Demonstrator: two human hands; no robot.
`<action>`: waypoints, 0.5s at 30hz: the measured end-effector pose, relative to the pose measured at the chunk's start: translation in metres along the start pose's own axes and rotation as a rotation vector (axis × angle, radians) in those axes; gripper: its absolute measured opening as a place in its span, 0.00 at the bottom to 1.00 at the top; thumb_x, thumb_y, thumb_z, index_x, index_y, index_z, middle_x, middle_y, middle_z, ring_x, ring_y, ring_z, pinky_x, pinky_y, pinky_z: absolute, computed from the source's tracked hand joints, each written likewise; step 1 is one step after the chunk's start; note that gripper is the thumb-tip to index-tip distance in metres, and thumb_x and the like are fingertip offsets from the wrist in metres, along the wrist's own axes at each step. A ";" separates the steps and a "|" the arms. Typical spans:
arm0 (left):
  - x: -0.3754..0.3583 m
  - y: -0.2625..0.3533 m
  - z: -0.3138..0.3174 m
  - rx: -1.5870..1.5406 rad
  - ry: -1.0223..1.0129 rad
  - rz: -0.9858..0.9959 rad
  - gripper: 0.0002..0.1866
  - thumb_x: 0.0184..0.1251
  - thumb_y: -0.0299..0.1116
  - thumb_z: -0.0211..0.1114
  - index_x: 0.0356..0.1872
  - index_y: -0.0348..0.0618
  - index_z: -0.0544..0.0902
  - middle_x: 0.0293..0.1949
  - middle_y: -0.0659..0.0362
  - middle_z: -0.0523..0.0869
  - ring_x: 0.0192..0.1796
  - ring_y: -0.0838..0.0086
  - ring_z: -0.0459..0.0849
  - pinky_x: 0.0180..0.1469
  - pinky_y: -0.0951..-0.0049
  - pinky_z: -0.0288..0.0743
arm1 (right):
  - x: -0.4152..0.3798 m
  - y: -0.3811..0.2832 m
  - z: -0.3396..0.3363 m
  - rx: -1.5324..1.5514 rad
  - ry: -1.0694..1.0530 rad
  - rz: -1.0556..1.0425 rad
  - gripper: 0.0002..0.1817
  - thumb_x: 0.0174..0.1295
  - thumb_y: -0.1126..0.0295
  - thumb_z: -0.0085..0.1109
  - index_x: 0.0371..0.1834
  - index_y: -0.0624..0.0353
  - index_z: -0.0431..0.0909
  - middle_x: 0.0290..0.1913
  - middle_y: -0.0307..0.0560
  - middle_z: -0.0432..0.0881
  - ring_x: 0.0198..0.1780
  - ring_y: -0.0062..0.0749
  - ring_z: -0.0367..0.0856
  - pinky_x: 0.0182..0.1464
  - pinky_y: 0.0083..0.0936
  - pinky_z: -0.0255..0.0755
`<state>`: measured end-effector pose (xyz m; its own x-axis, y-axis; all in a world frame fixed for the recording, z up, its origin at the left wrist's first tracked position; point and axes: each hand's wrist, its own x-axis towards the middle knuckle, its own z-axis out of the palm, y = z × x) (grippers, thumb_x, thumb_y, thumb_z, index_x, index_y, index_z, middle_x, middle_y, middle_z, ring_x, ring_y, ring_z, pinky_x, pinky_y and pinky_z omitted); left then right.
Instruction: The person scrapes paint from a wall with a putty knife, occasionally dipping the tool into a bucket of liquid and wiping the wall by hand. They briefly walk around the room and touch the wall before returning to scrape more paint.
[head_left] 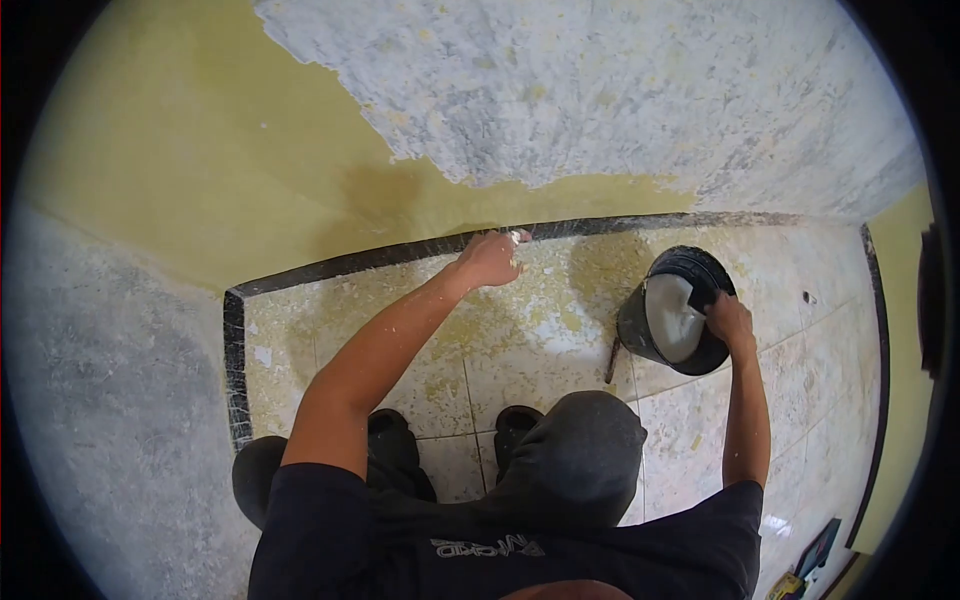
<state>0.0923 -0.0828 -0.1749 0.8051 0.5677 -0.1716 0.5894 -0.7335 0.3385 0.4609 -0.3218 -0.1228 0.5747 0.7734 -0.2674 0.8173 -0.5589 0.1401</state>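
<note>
My left hand (490, 260) is closed near the dark baseboard, with a small whitish thing at its fingertips that I cannot make out. At the right, a black bucket (640, 325) holds a whitish, wet mix (672, 320). My right hand (730, 322) is at the bucket's right rim, its fingers wrapped round a dark flat tool (703, 296) whose blade is over or in the mix; its tip is hard to make out. Ahead is the wall, yellow-green paint (300, 170) low and left, bare mottled plaster (540, 90) above.
Paint flakes (520, 320) lie scattered over the tiled floor (680, 430). A dark stick-like thing (612, 362) is beside the bucket. A dark baseboard (350, 263) edges the wall. A grey wall (120, 400) is at the left. Tools (790, 585) lie at bottom right.
</note>
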 end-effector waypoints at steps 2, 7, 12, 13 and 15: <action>0.004 0.000 0.009 -0.250 0.100 -0.032 0.27 0.58 0.30 0.60 0.61 0.44 0.72 0.48 0.45 0.82 0.48 0.54 0.81 0.55 0.60 0.71 | -0.014 -0.014 -0.020 0.093 0.113 0.013 0.18 0.61 0.63 0.53 0.49 0.62 0.79 0.42 0.66 0.82 0.47 0.58 0.81 0.49 0.47 0.74; 0.000 0.027 0.003 -0.149 0.160 -0.128 0.31 0.58 0.30 0.61 0.66 0.45 0.67 0.52 0.46 0.80 0.55 0.54 0.78 0.58 0.58 0.70 | -0.039 -0.086 -0.060 0.679 0.230 -0.379 0.17 0.64 0.61 0.56 0.44 0.66 0.77 0.28 0.60 0.80 0.32 0.49 0.80 0.36 0.40 0.72; -0.003 0.034 0.026 -0.030 0.374 0.140 0.38 0.56 0.29 0.62 0.71 0.48 0.59 0.68 0.48 0.63 0.70 0.56 0.62 0.67 0.55 0.60 | -0.067 -0.200 -0.082 1.026 -0.366 -0.412 0.14 0.66 0.61 0.55 0.31 0.62 0.73 0.19 0.36 0.71 0.17 0.18 0.68 0.18 0.20 0.61; -0.005 0.032 0.028 0.027 0.405 0.216 0.41 0.56 0.29 0.63 0.72 0.50 0.56 0.72 0.49 0.56 0.73 0.56 0.56 0.69 0.54 0.56 | -0.055 -0.202 -0.077 1.027 -0.360 -0.403 0.14 0.66 0.61 0.55 0.31 0.62 0.73 0.19 0.36 0.71 0.17 0.18 0.68 0.18 0.20 0.61; -0.015 0.031 0.020 0.051 0.352 0.258 0.43 0.55 0.29 0.64 0.73 0.54 0.54 0.73 0.50 0.52 0.74 0.56 0.53 0.70 0.54 0.55 | -0.023 -0.205 -0.055 0.838 -0.442 -0.452 0.15 0.63 0.60 0.58 0.34 0.64 0.77 0.20 0.41 0.76 0.16 0.23 0.72 0.19 0.22 0.66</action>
<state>0.1002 -0.1214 -0.1803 0.8598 0.4499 0.2415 0.3818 -0.8805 0.2811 0.2820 -0.2088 -0.0927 0.0187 0.8781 -0.4780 0.5654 -0.4036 -0.7193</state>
